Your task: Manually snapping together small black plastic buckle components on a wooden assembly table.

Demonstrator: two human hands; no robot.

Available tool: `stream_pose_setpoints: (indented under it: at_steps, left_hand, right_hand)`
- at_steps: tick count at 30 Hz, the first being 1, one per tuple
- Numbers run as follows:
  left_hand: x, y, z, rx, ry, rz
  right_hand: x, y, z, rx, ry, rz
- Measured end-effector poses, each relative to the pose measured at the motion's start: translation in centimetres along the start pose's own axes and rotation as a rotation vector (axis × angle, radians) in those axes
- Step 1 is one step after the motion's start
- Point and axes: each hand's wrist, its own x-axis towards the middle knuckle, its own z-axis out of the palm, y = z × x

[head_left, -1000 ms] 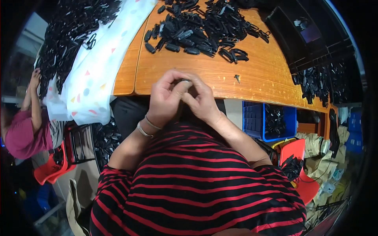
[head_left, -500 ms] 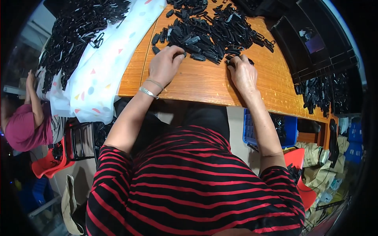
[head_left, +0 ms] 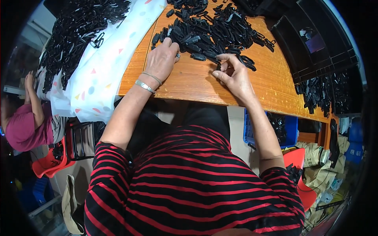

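Left hand (head_left: 162, 59) curled beside pile of black plastic parts (head_left: 197, 29), grip unclear; right hand (head_left: 233, 74) pinches small black piece (head_left: 218, 66). Pile on brown wooden worktop (head_left: 189, 84), presumably for two-handed reach.

bright light falls on the wooden table (head_left: 193, 82); the pale sheet (head_left: 84, 72) nearly washes out. the right hand (head_left: 236, 78) casts a soft shadow. edges curve toward a dark, smeary rim.
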Motion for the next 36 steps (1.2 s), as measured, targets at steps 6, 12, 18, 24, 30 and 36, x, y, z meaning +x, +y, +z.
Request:
stream_pose_setpoints:
  at_steps: [6, 12, 18, 24, 30, 36]
  left_hand:
    - [-1.2, 0.0, -0.1, -0.145, -0.017, -0.039]
    - [-2.8, -0.2, 0.3, -0.319, 0.100, -0.063]
    - [-3.8, 1.9, 0.1, -1.221, -0.038, -0.570]
    - [-4.1, 4.8, -1.4, -1.699, -0.024, -0.610]
    - [-4.3, 5.4, -1.9, -1.657, 0.013, -0.578]
    - [-4.8, 6.2, -2.0, -1.511, 0.092, -0.492]
  right_hand:
    - [-1.3, 1.1, 2.1, 0.041, -0.006, 0.041]
    - [-2.0, -1.3, 1.2, -0.717, -0.090, -0.163]
    - [-1.3, -2.2, 3.0, -0.306, 0.056, -0.172]
    - [-1.6, -3.0, 5.5, 0.199, 0.165, -0.068]
    - [-1.4, -3.1, 5.9, 0.089, 0.168, -0.200]
    - [-1.7, -3.5, 5.7, 0.025, 0.165, -0.235]
